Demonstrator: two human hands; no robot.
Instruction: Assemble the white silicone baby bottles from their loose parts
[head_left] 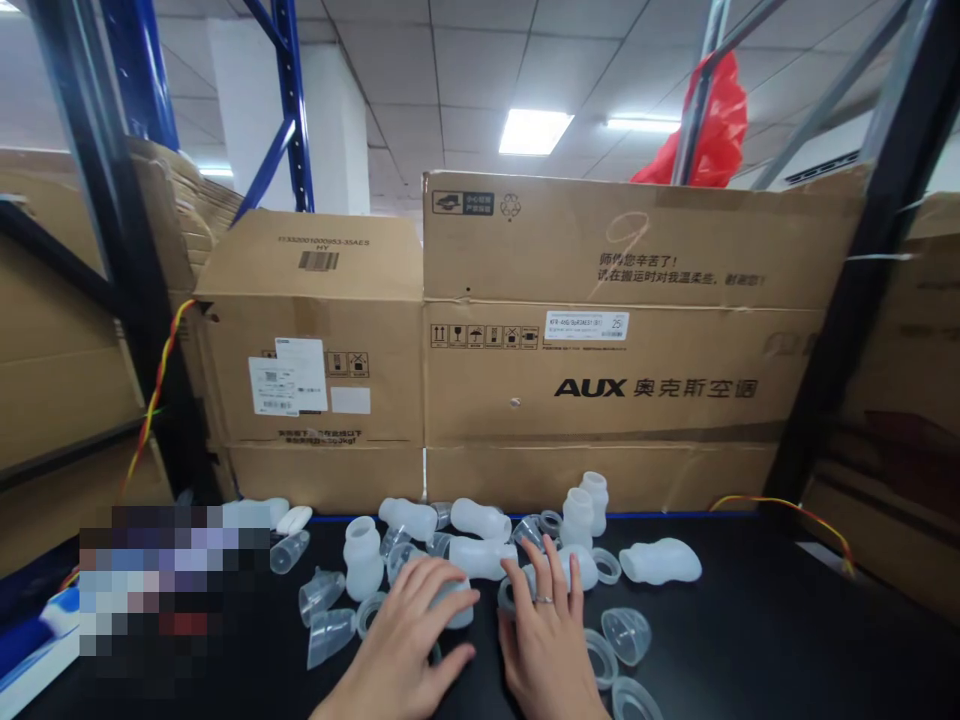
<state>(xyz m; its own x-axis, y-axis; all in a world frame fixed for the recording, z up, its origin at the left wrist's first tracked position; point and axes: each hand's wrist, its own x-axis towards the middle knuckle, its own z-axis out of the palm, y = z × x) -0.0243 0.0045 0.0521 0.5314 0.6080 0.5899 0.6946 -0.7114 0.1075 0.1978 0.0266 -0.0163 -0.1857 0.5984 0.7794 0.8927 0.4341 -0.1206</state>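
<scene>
My left hand (420, 630) is low in the middle of the view, palm down, its thumb apart from its fingers. A whitish translucent piece (459, 612) shows partly beneath those fingers; I cannot tell whether they touch it. To the right, my right hand (551, 630), with a ring on one finger, has its fingers spread over a white bottle (583, 568) lying on its side. A translucent collar ring (506, 597) shows beside its index finger. Left of my left hand lie a clear cone-shaped cover (330, 637) and another ring (369, 613).
Several white bottles, such as an upright one (363, 560) and a lying one (661, 561), are scattered on the black table (750, 640). Clear covers (627, 636) and rings (634, 698) lie at right. Cardboard boxes (615, 440) wall the back; black posts (832, 270) stand at the sides.
</scene>
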